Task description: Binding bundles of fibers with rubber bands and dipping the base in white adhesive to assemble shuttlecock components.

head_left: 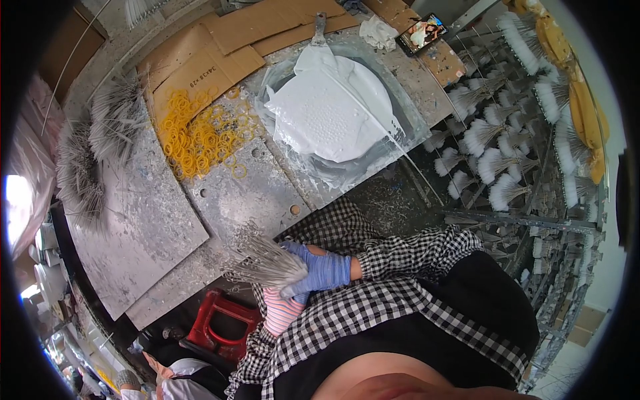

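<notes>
Together, two gloved hands [325,271] hold one bundle of grey strands [265,259].

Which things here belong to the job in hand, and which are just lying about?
Likely the job:
grey bundle of thin strands, held in the blue-gloved right hand
loose yellow rubbery rings
white paste in a round pool
racked white-tipped grey bundles

Apparently just lying about:
black rectangular phone
crumpled white cloth or paper
red stool
</notes>
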Motion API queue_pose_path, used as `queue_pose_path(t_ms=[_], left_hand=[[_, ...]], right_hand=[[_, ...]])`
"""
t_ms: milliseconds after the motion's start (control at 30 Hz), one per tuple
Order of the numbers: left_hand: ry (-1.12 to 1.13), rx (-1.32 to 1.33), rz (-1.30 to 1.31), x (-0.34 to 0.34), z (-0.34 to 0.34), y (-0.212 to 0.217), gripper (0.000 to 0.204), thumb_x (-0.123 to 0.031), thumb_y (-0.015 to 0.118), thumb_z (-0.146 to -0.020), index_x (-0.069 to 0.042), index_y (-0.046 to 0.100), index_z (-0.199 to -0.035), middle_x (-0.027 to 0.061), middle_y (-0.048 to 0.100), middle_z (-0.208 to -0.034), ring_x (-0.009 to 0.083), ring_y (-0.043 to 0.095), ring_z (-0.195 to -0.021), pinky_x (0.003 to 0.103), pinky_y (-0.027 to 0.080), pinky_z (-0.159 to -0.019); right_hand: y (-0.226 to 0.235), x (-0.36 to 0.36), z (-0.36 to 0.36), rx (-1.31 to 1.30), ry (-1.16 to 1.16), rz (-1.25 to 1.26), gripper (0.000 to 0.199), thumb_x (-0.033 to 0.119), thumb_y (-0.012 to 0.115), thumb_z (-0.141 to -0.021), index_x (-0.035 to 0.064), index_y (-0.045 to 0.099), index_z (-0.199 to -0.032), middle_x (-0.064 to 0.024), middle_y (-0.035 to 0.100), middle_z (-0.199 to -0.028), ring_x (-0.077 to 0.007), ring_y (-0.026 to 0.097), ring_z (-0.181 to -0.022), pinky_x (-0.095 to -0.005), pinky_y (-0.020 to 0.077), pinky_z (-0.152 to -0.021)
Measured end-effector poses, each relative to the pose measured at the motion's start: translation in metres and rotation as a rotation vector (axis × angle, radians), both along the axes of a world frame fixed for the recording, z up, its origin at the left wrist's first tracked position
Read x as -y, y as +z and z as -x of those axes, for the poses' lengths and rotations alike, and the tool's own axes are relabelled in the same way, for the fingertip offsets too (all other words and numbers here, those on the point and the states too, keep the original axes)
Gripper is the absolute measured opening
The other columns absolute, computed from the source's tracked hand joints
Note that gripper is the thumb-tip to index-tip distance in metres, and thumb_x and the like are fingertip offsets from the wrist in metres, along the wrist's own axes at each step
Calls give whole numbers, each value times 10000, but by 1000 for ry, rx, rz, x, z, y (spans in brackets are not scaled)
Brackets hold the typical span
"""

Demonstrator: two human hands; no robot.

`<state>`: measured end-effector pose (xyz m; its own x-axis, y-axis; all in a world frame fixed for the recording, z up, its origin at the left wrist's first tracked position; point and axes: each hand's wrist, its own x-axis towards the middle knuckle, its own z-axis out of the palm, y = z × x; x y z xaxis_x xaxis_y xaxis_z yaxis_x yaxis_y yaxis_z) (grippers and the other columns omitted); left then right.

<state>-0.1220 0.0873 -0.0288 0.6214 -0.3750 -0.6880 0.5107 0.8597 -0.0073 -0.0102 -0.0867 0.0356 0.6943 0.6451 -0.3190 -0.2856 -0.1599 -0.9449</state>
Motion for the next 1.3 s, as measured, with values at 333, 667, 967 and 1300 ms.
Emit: queue_pose_path(t_ms=[333, 667, 967, 1300], left_hand=[[-905, 930, -1665, 6, -6, -1, 596, -345, 613, -933, -17, 487, -1415, 154, 599, -1340, 351, 579, -1226, 452, 376, -1117], [-552, 541, -454, -26, -47, 66, 946, -169, 861, -764, -19, 308, -1516, 161, 476, -1473, 288, 530, -1306, 428, 426, -1112], [-294, 1077, -508, 5, -122, 134, 954, -196, 939, -678, 1, 406, -1445, 215, 501, -1421, 304, 525, -1304, 441, 418, -1097], [184, 1831, -1593, 6, -164, 168, 653, -16, 814, -723, 4, 503, -1296, 52, 626, -781, 206, 624, -741, 389, 511, -878]], right_hand=[[-11, -12, -3, -505, 15, -99, 688, 188, 898, -727, 41, 551, -1303, -106, 705, -1016, -211, 678, -952, -348, 576, -840], [0, 24, -6, -572, 62, -185, 268, 146, 837, -783, -4, 711, -966, -85, 717, -840, -160, 683, -701, -264, 568, -575], [-15, 3, -20, 57, 395, -401, 618, 354, 855, -760, 68, 619, -1255, -113, 671, -1195, -201, 624, -1118, -368, 498, -999], [41, -21, -101, 1325, -136, -76, 817, 419, 794, -674, 96, 523, -1374, -135, 516, -1397, -320, 462, -1338, -466, 345, -1125]])
